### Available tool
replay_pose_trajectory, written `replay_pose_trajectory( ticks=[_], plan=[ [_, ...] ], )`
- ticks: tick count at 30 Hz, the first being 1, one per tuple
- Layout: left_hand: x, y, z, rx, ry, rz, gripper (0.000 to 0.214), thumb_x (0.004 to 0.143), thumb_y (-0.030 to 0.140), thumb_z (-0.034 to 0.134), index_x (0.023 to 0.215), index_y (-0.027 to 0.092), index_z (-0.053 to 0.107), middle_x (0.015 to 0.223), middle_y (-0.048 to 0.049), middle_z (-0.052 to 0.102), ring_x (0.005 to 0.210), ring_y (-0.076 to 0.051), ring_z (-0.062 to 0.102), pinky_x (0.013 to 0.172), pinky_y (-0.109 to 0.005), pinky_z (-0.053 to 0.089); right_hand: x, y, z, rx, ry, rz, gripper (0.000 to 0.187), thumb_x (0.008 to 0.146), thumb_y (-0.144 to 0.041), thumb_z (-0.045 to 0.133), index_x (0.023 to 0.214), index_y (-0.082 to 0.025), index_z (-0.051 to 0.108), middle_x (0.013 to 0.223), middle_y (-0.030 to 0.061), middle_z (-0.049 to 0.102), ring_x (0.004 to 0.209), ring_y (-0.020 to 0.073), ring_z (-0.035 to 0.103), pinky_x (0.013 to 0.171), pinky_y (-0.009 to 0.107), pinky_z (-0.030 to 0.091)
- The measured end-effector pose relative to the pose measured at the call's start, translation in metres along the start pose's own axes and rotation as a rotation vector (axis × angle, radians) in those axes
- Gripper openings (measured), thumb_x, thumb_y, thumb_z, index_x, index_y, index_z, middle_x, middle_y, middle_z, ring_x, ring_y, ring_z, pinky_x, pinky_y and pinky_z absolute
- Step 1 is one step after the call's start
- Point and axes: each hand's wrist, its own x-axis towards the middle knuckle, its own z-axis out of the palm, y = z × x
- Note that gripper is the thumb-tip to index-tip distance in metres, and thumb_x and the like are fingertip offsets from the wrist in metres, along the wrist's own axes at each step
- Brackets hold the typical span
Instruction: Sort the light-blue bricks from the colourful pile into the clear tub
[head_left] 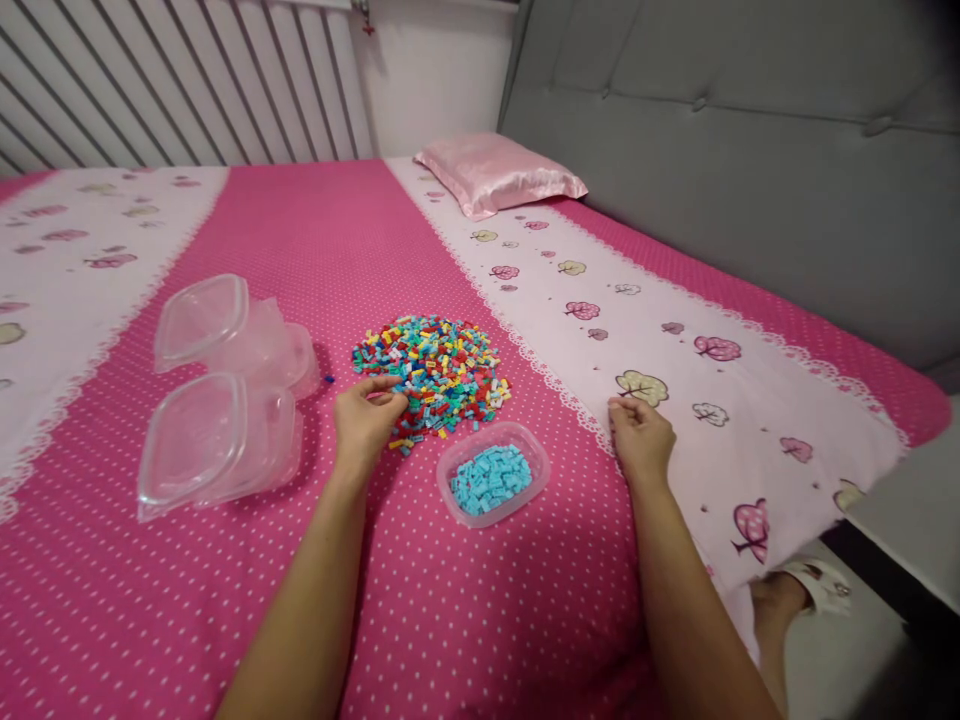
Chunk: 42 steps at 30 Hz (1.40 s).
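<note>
The left hand (364, 420) is at the near left edge of a pile of small mixed-colour bricks (446, 365) on the bed (420, 620), its thumb and forefinger brought close at the bricks; I cannot tell whether that grip has one. The right hand (643, 435) is over the pale strip of the bed cover, well apart from the pile, fingers curled in, and whether its grip is on anything I cannot tell. Between the hands, just in front of the pile, sits a clear tub (541, 478) of light blue bricks (491, 480). Two stacks of clear tubs (196, 440) lie to the left, and a dark blue brick (329, 379) is between them and the pile
</note>
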Motion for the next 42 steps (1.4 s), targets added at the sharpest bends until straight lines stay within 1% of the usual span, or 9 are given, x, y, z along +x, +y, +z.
replay_pose_trajectory(
  ticks=[4,9,18,23,27,30,34,39,42],
  plan=[
    [-0.001,0.004,0.001,-0.103,0.043,-0.001,0.040,0.054,0.029,0.065,0.088,0.010,0.073,0.060,-0.0018,0.065,0.056,-0.013,0.058,0.049,-0.019,0.041,0.000,-0.001,0.000,0.006,-0.003,0.011,0.035,0.068,-0.042,0.060,0.087,-0.015,0.073,0.065,0.0040,0.066,0.059,0.0177,0.058,0.064,0.031,0.047],
    [0.000,0.004,0.003,-0.199,0.026,-0.007,0.039,0.052,0.026,0.067,0.087,0.010,0.074,0.072,-0.0051,0.072,0.064,-0.015,0.064,0.057,-0.021,0.048,-0.001,-0.004,-0.001,0.003,-0.006,0.018,0.034,0.068,-0.041,0.060,0.087,-0.016,0.073,0.064,0.0030,0.064,0.060,0.0182,0.059,0.066,0.031,0.048],
    [-0.002,0.007,0.003,-0.207,0.016,0.028,0.034,0.055,0.026,0.069,0.086,0.012,0.075,0.070,-0.0042,0.071,0.066,-0.017,0.064,0.060,-0.025,0.050,-0.001,-0.003,-0.001,0.009,-0.001,0.010,0.036,0.068,-0.042,0.060,0.087,-0.015,0.073,0.064,0.0039,0.066,0.060,0.0179,0.059,0.066,0.031,0.048],
    [-0.001,0.003,0.003,-0.252,-0.028,0.043,0.035,0.055,0.031,0.072,0.084,0.013,0.074,0.075,-0.0057,0.072,0.070,-0.018,0.066,0.065,-0.026,0.051,-0.001,-0.004,-0.001,0.010,-0.006,0.027,0.034,0.068,-0.041,0.061,0.087,-0.015,0.073,0.065,0.0035,0.066,0.060,0.0177,0.059,0.066,0.031,0.047],
    [0.003,-0.001,0.002,-0.207,0.037,0.031,0.032,0.055,0.029,0.068,0.083,0.013,0.072,0.070,-0.0036,0.069,0.067,-0.017,0.063,0.062,-0.025,0.049,-0.001,-0.004,-0.001,0.006,-0.003,0.022,0.034,0.068,-0.040,0.061,0.087,-0.015,0.073,0.065,0.0035,0.066,0.060,0.0175,0.058,0.067,0.031,0.047],
    [0.004,0.001,0.000,-0.318,0.061,0.007,0.026,0.053,0.024,0.065,0.076,0.014,0.068,0.067,-0.0003,0.065,0.064,-0.013,0.060,0.063,-0.024,0.048,-0.001,-0.002,-0.001,0.012,-0.003,0.012,0.035,0.068,-0.040,0.061,0.087,-0.015,0.073,0.065,0.0037,0.066,0.059,0.0172,0.058,0.065,0.031,0.047],
    [0.006,0.008,-0.005,-0.488,-0.020,-0.103,0.021,0.051,0.022,0.059,0.071,0.016,0.059,0.067,0.0017,0.060,0.064,-0.011,0.059,0.062,-0.022,0.046,-0.001,-0.001,-0.001,0.007,-0.005,-0.002,0.035,0.068,-0.041,0.060,0.088,-0.014,0.073,0.064,0.0037,0.066,0.058,0.0170,0.057,0.063,0.030,0.047],
    [0.008,0.010,-0.017,-0.346,-0.121,-0.173,0.015,0.054,0.028,0.055,0.065,0.019,0.051,0.060,0.0033,0.050,0.053,-0.009,0.047,0.047,-0.021,0.033,-0.001,0.000,-0.001,0.000,0.001,0.002,0.036,0.068,-0.041,0.060,0.088,-0.014,0.074,0.065,0.0040,0.066,0.058,0.0170,0.057,0.062,0.030,0.046],
    [0.009,0.007,-0.027,-0.051,-0.173,-0.107,0.014,0.058,0.033,0.058,0.057,0.020,0.051,0.051,0.0032,0.045,0.048,-0.011,0.039,0.047,-0.024,0.027,-0.001,0.001,0.000,0.007,0.002,-0.007,0.037,0.068,-0.042,0.061,0.088,-0.014,0.073,0.065,0.0047,0.067,0.057,0.0168,0.057,0.060,0.029,0.046]
  ],
)
